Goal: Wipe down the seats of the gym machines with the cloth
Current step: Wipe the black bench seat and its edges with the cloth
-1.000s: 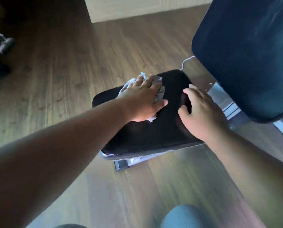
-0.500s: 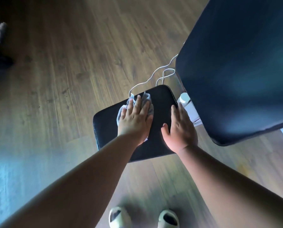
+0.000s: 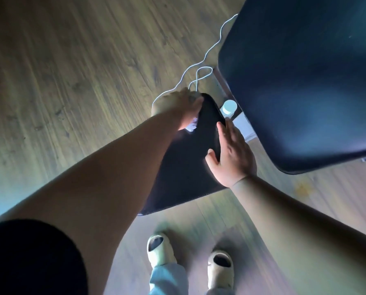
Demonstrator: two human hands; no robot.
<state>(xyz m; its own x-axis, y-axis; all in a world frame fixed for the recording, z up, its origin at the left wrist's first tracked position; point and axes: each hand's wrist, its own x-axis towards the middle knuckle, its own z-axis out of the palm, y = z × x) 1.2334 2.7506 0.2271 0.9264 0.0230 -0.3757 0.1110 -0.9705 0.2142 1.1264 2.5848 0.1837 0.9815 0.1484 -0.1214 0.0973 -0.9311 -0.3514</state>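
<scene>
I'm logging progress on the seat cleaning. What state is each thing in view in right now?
seat: level, dark, both hands on it.
cloth: bunched under the left hand, mostly hidden.
left hand: at the seat's far edge, pressing the cloth; blurred.
right hand: flat, fingers straight, on the seat's right edge.
bottle: upright, capped, beside the seat.
cord: loose, looped on the floor.
backrest: raised above the floor.

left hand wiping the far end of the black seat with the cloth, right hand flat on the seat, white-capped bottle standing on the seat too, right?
Not quite: the head view shows the white-capped clear plastic bottle on the floor beside the black padded seat, not on it. The left hand presses the pale cloth at the far end; the right hand lies flat.
</scene>
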